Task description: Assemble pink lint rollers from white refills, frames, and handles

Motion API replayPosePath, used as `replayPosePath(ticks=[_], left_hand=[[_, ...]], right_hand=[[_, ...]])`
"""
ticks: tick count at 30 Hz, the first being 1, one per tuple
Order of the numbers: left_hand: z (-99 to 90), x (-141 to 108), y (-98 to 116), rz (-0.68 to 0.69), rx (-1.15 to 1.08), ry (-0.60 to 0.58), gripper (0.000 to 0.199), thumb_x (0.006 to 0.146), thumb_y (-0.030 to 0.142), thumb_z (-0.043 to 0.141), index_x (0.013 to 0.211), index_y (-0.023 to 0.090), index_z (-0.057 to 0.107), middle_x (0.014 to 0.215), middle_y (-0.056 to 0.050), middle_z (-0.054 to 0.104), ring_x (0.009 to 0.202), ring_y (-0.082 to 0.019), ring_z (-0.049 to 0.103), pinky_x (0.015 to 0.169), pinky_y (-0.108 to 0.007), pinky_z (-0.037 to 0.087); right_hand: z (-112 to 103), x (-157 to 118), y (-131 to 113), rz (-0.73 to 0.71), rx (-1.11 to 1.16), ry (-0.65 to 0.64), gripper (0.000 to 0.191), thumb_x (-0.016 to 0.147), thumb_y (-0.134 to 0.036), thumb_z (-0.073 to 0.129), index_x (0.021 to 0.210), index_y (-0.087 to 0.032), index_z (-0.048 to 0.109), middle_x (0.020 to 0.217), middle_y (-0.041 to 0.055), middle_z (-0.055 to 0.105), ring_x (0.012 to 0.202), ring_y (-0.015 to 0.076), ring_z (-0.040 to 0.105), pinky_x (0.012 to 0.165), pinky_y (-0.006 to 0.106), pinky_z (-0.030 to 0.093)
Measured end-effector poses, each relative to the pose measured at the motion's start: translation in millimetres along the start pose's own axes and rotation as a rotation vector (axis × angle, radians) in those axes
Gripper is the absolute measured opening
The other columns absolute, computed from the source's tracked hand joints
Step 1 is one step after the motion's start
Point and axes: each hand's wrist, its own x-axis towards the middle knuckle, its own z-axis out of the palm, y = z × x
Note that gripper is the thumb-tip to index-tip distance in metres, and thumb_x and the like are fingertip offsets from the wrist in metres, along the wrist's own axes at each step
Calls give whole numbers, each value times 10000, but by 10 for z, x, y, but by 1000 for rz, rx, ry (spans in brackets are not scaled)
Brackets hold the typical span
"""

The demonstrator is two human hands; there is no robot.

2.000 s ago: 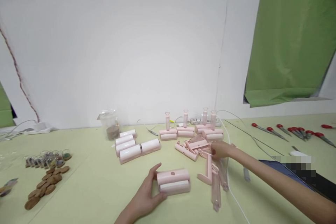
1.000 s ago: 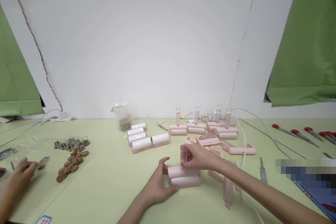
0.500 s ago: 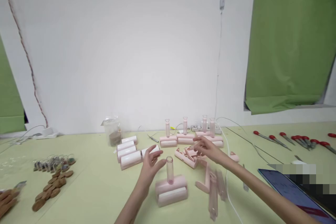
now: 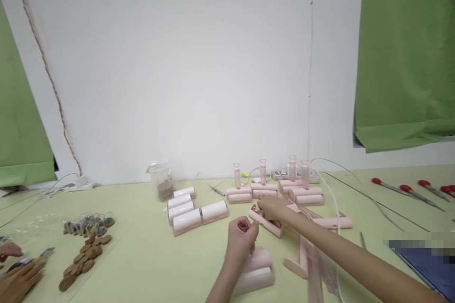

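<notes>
My left hand (image 4: 241, 234) is closed round the clear upright handle of a pink lint roller (image 4: 258, 270); the handle's round open top shows inside my fist. The roller lies on its side on the table, its white sheet facing front. Above a heap of pink plastic parts, my right hand (image 4: 273, 208) has its fingers bent down among them, and what they grip is hidden. A curved pink cover (image 4: 266, 223) rests just below those fingers. Nearer me lie an L-shaped pink part (image 4: 298, 265) and clear handle tubes (image 4: 314, 274), partly under my right forearm.
Several lint rollers (image 4: 240, 197) with upright handles stand along the back. White rolls (image 4: 186, 221) lie left of centre. A white cable (image 4: 336, 208) crosses the right side, near red-handled tools (image 4: 419, 194). At far left, another person's hands (image 4: 21, 279) work near brown discs (image 4: 85, 258).
My left hand has moved from beside the roller's handle to close round it. My right hand has lowered into the pink parts. The view has shifted left.
</notes>
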Motion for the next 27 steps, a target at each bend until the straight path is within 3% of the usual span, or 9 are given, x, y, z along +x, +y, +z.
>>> replayPosePath(ticks=[3,8,13,16,18,22,27], left_hand=[[16,1,9,-5,-20,11,466,561,497,639,432,212,293,281,117,237,226,-31,232,279,-171,147],[23,-3,-12,-2,-57,7,427,586,437,627,431,205,304,287,118,240,230,-23,222,283,-168,150],[-24,-4,-7,-6,-97,-59,395,557,385,669,447,195,342,287,117,272,239,-22,251,282,-167,163],[-68,-13,17,-30,-134,-168,358,455,316,738,464,175,409,300,100,340,252,-30,285,277,-174,191],[-88,-18,23,-36,-165,-215,348,418,307,753,494,161,447,316,96,363,256,-29,283,273,-177,193],[-105,-17,-17,7,-221,-243,454,402,480,743,564,160,464,331,105,361,259,-18,254,280,-174,185],[-115,-4,-96,76,-255,-273,634,327,756,597,477,187,361,303,97,316,260,-20,256,289,-178,181]], right_hand=[[-40,-4,37,19,7,-1,181,846,-295,510,872,-126,570,888,36,580,779,143,556,714,326,451],[-303,-212,33,31,194,99,166,766,-296,551,741,-134,528,697,26,566,663,154,542,613,294,428],[-419,-617,-444,-171,589,124,272,848,-384,392,934,-162,524,912,60,604,869,184,572,716,277,461],[-317,-775,-693,-274,955,95,293,772,-436,526,914,-186,584,977,61,582,887,215,559,712,295,471],[-218,-798,-757,-281,1061,129,282,722,-442,587,844,-188,595,918,49,572,832,207,560,685,296,472],[-118,-759,-753,-253,1154,227,286,662,-414,658,779,-193,520,795,13,528,757,177,551,677,298,469],[-209,-783,-771,-345,1074,146,263,711,-422,603,822,-188,553,890,46,507,843,199,527,722,319,473]])
